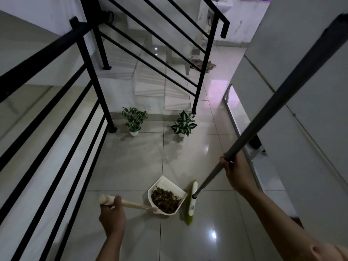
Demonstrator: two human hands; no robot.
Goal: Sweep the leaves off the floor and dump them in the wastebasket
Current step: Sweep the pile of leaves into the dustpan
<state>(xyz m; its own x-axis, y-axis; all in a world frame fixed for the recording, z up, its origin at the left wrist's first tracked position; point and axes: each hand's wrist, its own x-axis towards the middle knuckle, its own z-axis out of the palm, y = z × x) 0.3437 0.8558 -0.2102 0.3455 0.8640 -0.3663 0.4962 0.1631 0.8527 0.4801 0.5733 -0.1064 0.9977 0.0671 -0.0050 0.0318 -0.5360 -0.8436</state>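
Note:
A white dustpan rests on the tiled floor, holding a pile of brown dry leaves. My left hand grips its pale wooden handle. Just right of the pan stands the broom head, white with green bristles, its edge close to the pan's open side. My right hand is closed around the broom's long grey pole. No wastebasket is in view.
A black metal railing runs along the left and around the stairs going down ahead. Two small potted plants stand on the floor by the stair edge. A white wall and a metal frame close off the right.

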